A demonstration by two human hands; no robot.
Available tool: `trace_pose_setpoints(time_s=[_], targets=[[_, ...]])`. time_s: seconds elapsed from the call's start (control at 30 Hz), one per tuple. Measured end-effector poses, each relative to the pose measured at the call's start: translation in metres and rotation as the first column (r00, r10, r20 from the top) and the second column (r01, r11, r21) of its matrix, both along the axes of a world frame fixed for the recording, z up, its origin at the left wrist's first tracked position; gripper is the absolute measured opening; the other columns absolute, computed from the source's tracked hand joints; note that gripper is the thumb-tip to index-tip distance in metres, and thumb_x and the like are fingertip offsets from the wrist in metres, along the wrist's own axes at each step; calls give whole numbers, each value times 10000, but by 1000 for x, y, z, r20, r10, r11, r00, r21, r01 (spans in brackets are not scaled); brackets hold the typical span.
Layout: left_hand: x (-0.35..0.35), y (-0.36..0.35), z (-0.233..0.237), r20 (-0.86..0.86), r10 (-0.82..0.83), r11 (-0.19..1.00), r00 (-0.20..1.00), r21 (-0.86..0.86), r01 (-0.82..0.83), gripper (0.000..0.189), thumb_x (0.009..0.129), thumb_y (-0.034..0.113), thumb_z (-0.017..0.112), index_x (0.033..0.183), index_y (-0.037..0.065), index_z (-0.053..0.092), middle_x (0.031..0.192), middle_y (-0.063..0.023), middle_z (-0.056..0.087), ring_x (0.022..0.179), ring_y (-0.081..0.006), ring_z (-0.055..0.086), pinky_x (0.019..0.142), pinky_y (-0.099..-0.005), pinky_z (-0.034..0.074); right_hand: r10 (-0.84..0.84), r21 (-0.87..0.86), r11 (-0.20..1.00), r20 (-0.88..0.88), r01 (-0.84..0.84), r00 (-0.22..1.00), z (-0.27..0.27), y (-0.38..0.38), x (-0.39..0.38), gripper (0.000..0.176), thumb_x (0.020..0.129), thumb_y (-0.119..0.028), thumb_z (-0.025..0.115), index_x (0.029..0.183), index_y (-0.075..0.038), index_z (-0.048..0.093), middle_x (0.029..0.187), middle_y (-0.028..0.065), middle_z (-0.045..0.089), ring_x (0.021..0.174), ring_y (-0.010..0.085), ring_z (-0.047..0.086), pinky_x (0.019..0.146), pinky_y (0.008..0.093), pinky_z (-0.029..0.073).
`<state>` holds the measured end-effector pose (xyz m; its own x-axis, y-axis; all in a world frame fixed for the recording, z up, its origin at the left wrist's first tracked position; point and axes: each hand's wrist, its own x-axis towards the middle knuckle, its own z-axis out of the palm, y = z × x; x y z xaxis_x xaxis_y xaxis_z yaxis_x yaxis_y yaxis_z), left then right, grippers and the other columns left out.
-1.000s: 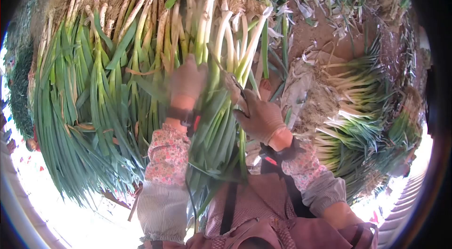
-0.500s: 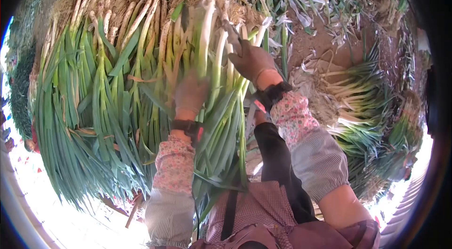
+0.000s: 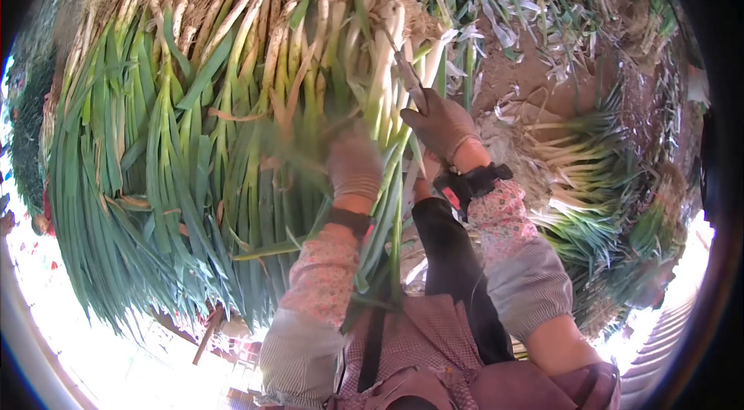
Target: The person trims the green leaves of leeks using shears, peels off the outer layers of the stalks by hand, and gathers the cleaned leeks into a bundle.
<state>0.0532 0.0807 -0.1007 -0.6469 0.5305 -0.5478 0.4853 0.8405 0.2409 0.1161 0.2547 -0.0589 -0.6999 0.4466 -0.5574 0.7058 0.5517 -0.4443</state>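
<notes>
My left hand [image 3: 355,166], in a thin glove, is blurred by motion over the leaf end of the green onions [image 3: 386,92]. Their pale stems rise just past its fingers, with roots at the top, and leaves trail below the wrist. I cannot tell whether its fingers grip any of them. To the right, my gloved right hand [image 3: 443,129] is closed around a knife [image 3: 407,73]. Its narrow blade points up and left, overlapping the pale stems. A wide row of green onions [image 3: 209,139] lies left of my hands, roots up and leaves toward me.
On the right, a smaller bundle of green onions [image 3: 589,170] rests on the soil. Stripped leaves and pale peelings [image 3: 496,11] litter the ground at the upper right. My dark-clad leg [image 3: 449,247] is below my right hand.
My left hand has moved right and slightly down, away from the row. The right hand with the knife has shifted a little right and down. The stems between them have shifted right.
</notes>
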Motion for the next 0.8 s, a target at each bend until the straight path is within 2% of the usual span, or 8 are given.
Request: trace_pose_setpoints(time_s=[0.13, 0.33, 0.43, 0.53, 0.63, 0.7, 0.77, 0.8], targets=[[2, -7, -5, -17, 131, 986, 991, 111, -128, 437, 860, 306, 654, 1220, 90, 533, 1058, -227, 644, 998, -409, 642, 853, -503, 523, -114, -61, 991, 141, 123, 983, -16, 3, 3, 472, 888, -429, 569, 1202, -77, 586, 1041, 266, 666, 951, 437, 652, 832, 505, 514], [9, -33, 50, 242, 314, 948, 918, -130, -290, 515, 891, 411, 636, 1255, 72, 503, 1144, -264, 632, 1069, -456, 615, 889, -511, 505, 53, -205, 978, 96, -32, 994, 24, -40, 20, 472, 894, -423, 560, 1179, -48, 580, 985, 234, 700, 942, 429, 669, 834, 511, 508], [24, -60, 56, 249, 284, 957, 926, -135, -258, 610, 926, 550, 537, 1266, 45, 500, 1145, -294, 631, 1025, -470, 632, 877, -524, 497, 182, -189, 969, 93, -162, 979, 27, -60, 33, 519, 856, -466, 625, 1209, -88, 573, 919, 257, 687, 884, 477, 648, 775, 531, 521], [23, -56, 66, 290, 183, 968, 939, -220, -121, 540, 928, 498, 546, 1185, 23, 547, 1084, -259, 650, 984, -464, 643, 871, -520, 498, 224, -129, 968, 72, -213, 972, 38, -56, 31, 506, 870, -448, 599, 1220, -85, 555, 934, 249, 684, 928, 476, 637, 802, 528, 520], [-5, -45, 52, 158, -53, 973, 986, -214, 87, 424, 925, 405, 553, 1107, 26, 605, 992, -210, 653, 946, -432, 653, 842, -504, 516, 198, -136, 973, 66, -188, 978, 39, -52, 30, 501, 871, -437, 602, 1224, -86, 550, 944, 240, 683, 923, 467, 640, 792, 527, 522], [-20, -48, 33, -327, -30, 998, 944, 38, 45, 303, 895, 306, 587, 1049, 51, 644, 929, -156, 646, 932, -384, 662, 805, -481, 539, 271, -159, 954, 91, -255, 958, 34, -59, 33, 440, 899, -393, 555, 1248, -125, 546, 1048, 203, 649, 943, 429, 651, 821, 529, 501], [-41, -37, 24, -375, -36, 998, 926, -67, 12, 281, 885, 290, 612, 1050, 66, 645, 959, -141, 657, 952, -372, 663, 795, -472, 548, 444, -191, 889, 143, -415, 885, 31, -64, 37, 365, 956, -313, 459, 1295, -204, 541, 1249, 138, 582, 994, 363, 665, 892, 533, 457], [-48, -32, 20, -398, -42, 993, 916, -120, -7, 271, 880, 283, 624, 1051, 74, 645, 974, -133, 663, 962, -366, 664, 790, -467, 552, 369, -216, 918, 154, -333, 917, 32, -64, 38, 382, 929, -341, 507, 1268, -170, 546, 1136, 165, 614, 959, 384, 661, 850, 529, 477]])
